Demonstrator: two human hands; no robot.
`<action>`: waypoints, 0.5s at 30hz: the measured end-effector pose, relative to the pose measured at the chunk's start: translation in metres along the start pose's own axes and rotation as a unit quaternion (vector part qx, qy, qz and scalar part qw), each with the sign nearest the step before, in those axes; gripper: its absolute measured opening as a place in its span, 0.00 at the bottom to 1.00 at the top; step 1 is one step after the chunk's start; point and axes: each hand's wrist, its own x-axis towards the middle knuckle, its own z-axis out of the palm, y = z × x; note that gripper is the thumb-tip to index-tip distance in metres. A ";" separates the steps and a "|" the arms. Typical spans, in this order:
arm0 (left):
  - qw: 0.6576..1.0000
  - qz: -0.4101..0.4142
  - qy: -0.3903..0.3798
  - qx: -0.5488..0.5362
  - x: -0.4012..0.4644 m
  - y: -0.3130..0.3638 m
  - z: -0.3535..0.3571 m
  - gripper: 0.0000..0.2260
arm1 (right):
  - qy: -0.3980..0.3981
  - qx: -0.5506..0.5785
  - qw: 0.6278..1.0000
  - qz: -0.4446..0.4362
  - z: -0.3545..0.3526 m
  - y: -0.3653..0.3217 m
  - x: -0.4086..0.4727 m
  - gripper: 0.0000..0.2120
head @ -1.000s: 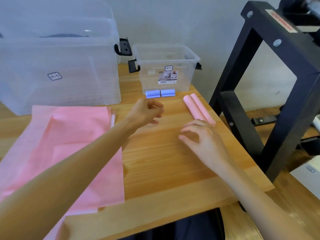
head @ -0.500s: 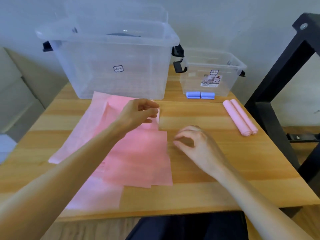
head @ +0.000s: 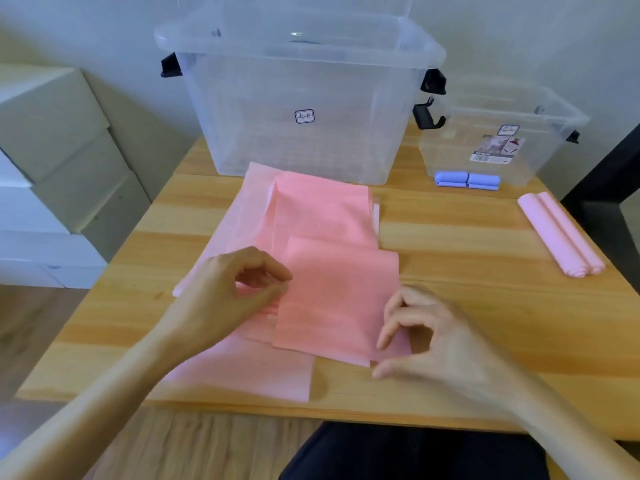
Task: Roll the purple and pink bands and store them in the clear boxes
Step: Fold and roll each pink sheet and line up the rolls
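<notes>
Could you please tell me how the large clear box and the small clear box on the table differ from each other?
The large clear box is much taller and wider than the small clear box. The large one stands at the back centre behind the flat pink bands; the small one sits at the back right behind the rolled purple bands. The small box carries a printed product label; the large box shows only a small logo. Both are see-through, lidless and have black latches.

flat bands (head: 322,216) front of big box (head: 298,98), rolls (head: 561,233) far right

both hands (head: 228,299) (head: 429,337) seemingly pinch the flat pink bands (head: 332,271).
</notes>
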 end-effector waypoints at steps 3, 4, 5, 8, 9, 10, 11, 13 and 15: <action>0.999 0.024 -0.011 0.022 -0.022 -0.006 -0.003 0.07 | -0.024 -0.010 1.000 0.000 0.003 0.004 -0.009 0.09; 0.998 0.037 -0.027 0.037 -0.026 -0.008 -0.003 0.10 | -0.013 -0.006 1.000 0.000 0.003 0.004 -0.010 0.07; 0.996 0.052 -0.046 0.053 -0.031 -0.011 -0.003 0.15 | -0.003 -0.003 1.000 0.000 0.004 0.004 -0.010 0.06; 0.988 0.079 -0.077 0.106 -0.037 -0.017 0.003 0.24 | 0.009 -0.009 1.000 -0.005 0.004 0.001 -0.007 0.06; 0.986 0.092 -0.069 0.119 -0.037 -0.018 0.006 0.22 | 0.005 -0.016 1.000 -0.009 0.004 0.001 -0.006 0.06; 0.985 0.108 -0.058 0.125 -0.038 -0.016 0.009 0.18 | -0.002 -0.024 1.000 -0.012 0.004 0.001 -0.006 0.07; 0.984 0.120 -0.047 0.120 -0.038 -0.015 0.011 0.14 | -0.005 -0.034 0.999 -0.016 0.005 0.002 -0.007 0.08; 0.988 0.119 -0.036 0.097 -0.038 -0.012 0.013 0.09 | 0.011 -0.051 0.998 -0.031 0.007 0.004 -0.007 0.07; 0.990 0.112 -0.030 0.079 -0.039 -0.010 0.013 0.08 | 0.026 -0.058 0.997 -0.041 0.009 0.004 -0.008 0.07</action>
